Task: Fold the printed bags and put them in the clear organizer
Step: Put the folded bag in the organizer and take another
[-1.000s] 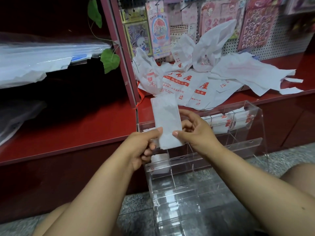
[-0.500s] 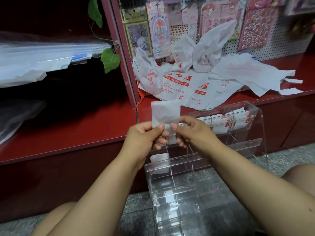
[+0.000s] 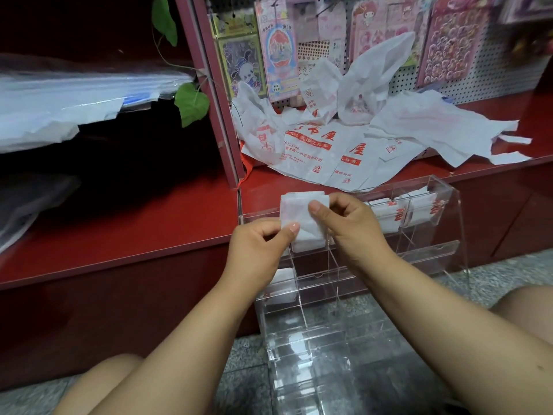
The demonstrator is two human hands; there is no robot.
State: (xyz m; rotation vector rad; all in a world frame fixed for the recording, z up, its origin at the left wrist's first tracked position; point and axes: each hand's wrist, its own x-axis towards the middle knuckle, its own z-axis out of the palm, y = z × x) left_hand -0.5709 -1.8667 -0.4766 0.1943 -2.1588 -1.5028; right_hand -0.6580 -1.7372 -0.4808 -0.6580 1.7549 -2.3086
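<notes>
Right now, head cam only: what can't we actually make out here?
- Folded bag: its print and lower edge, covered by the left hand and right hand pinching it.
- Clear organizer: which compartments are filled behind the hands; its lower tiers are lost in glare.
- Pile of printed bags: count unclear, they overlap.
- Top-right hanging packs: blurred and cut by the frame edge.

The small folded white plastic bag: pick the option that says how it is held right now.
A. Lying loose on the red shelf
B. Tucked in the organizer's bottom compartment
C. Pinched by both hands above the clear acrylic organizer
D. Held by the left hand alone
C: the left hand and right hand both pinch the small folded white plastic bag above the clear acrylic organizer.
</notes>
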